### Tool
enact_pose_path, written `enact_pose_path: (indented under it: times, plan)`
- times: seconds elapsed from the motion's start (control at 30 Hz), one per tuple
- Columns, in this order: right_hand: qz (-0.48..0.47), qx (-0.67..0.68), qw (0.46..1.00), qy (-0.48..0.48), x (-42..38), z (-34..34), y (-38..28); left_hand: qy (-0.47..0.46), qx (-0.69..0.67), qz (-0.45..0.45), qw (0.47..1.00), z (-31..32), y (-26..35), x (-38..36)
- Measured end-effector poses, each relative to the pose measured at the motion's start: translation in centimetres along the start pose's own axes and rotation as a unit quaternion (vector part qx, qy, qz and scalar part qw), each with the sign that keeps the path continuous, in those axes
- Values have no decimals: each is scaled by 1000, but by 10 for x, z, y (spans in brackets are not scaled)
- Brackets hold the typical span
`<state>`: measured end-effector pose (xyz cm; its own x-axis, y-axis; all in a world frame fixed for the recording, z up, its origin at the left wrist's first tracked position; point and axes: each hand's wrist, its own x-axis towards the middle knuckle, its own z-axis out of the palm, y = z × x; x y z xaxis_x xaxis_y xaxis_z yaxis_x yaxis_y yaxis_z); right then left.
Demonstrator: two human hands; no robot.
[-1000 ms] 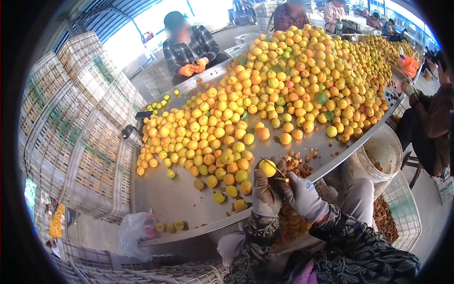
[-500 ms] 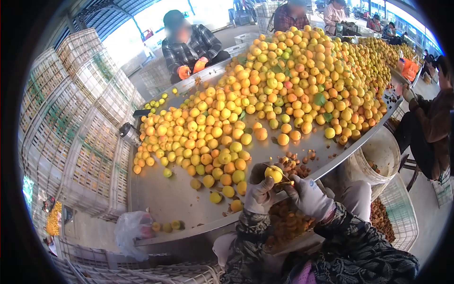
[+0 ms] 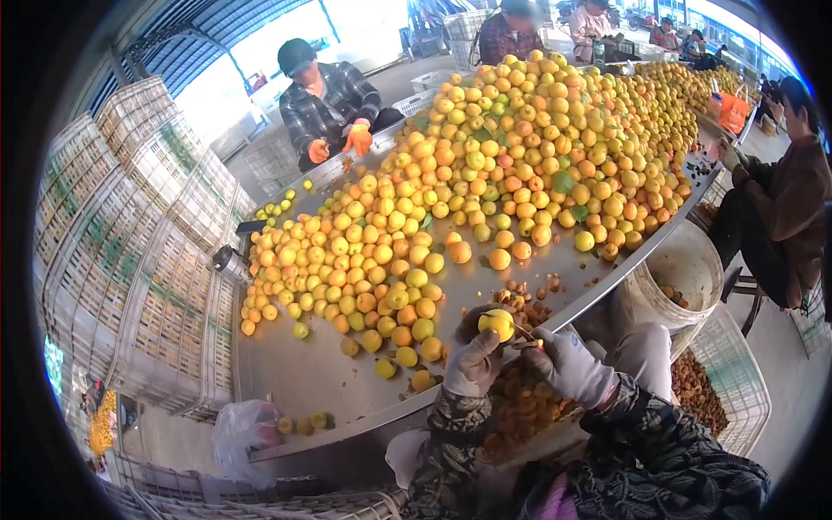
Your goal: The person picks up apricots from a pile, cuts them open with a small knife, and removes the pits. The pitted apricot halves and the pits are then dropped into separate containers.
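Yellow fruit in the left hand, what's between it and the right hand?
A slim tool, gripped by the right hand, shows there in the head view.

One yellow fruit point(image 3: 497, 324) is in the left hand point(image 3: 473, 360) and one thin tool point(image 3: 534, 344) in the right hand point(image 3: 574, 370), while the counter point(image 3: 290, 373) bears one big heap of fruit point(image 3: 485, 173), too many to count, with three fruits point(image 3: 303, 425) apart at lower left by one clear plastic bag point(image 3: 241, 433). There is one flask point(image 3: 230, 263) at centre left, one orange bag point(image 3: 733, 113) at upper right and one white bucket point(image 3: 643, 299) at right. One person point(image 3: 325, 104) at upper left wears two orange gloves point(image 3: 358, 137), one person sits at the right edge, and four people point(image 3: 511, 36) show along the top, with others too small to count.
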<state>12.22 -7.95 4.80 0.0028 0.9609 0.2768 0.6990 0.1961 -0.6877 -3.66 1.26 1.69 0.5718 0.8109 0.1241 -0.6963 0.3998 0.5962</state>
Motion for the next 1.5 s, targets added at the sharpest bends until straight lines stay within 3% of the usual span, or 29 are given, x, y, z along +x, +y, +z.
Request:
enact_pose_path:
  times: [0.07, 0.13, 0.17, 0.2, 0.27, 0.3, 0.33, 0.37, 0.43, 0.47, 0.57, 0.63, 0.73, 0.8, 0.87, 0.93, 1.0, 1.03, 1.07, 1.13, 1.2, 1.23, 1.3, 1.37, 1.43, 1.5]
  plan:
    - [2, -4, 999, -40, -4, -5, 6, 23, 48, -31, 998, 4, 23, -4]
    - [-1, -11, 997, -79, -3, -11, 8, -72, 209, -39, 975, 2, 38, 3]
    - [-3, 1, 996, -93, -5, -13, 7, -67, 228, -100, 966, 2, 47, 5]
    - [-5, 13, 994, -107, -6, -14, 6, -66, 227, -101, 966, 2, 52, 8]
    - [16, 59, 991, -115, -9, -9, 12, -103, 375, -122, 913, 4, 57, 11]
    - [36, 104, 986, -122, -10, -5, 16, -104, 375, -120, 913, 7, 53, 8]
    - [35, 102, 987, -121, -11, -1, 18, -49, 295, -74, 951, 13, 41, 1]
    - [41, 165, 981, -91, -14, 3, 19, 5, 210, -27, 977, 18, 28, -3]
    - [22, 272, 962, -13, -17, 19, 22, 26, 137, -3, 990, 27, 1, -5]
    - [20, 269, 963, -11, -17, 21, 27, 53, 63, 22, 996, 30, -11, -7]
    - [81, 193, 976, -53, -18, 28, 29, 80, 58, 57, 993, 19, -28, -6]
    - [18, 174, 984, 12, -11, 30, 18, 83, 63, 82, 991, 20, -33, -4]
    - [28, 224, 973, 56, -7, 38, 0, 147, -3, 78, 986, 20, -40, -4]
    - [11, 221, 972, 75, -4, 43, 2, 121, 8, 87, 989, 25, -36, -6]
    - [46, 264, 963, 16, -3, 38, 3, 129, 2, 75, 989, 26, -25, -11]
    - [7, 239, 971, 32, 4, 31, 1, 71, 58, 62, 994, 23, -10, -11]
    - [1, 216, 974, -62, 7, 11, -7, 62, 32, 40, 997, 27, 13, -11]
    - [79, 165, 972, -146, 7, 4, 2, 30, 117, 17, 993, 22, 22, -12]
    - [82, 166, 972, -148, 9, 3, 5, -2, 202, -7, 979, 18, 31, -12]
    - [-24, 181, 977, -113, 8, 6, 8, -30, 249, -35, 968, 9, 43, -9]
    - [-32, 185, 978, -96, -1, 11, 12, -65, 369, -119, 920, 15, 53, -7]
    - [-1, 241, 965, -104, -6, 16, 17, -69, 371, -119, 918, 21, 48, -8]
    - [31, 297, 948, -108, -14, 23, 21, -33, 329, 103, 938, 35, 23, -15]
    - [122, 442, 886, -69, -15, 32, 15, 3, 261, 137, 956, 29, -16, -12]
    - [122, 456, 879, -65, -15, 31, 10, 72, 157, 160, 972, 38, -29, -11]
    - [126, 472, 870, -65, -16, 24, 3, 63, 142, 145, 977, 40, -21, -12]
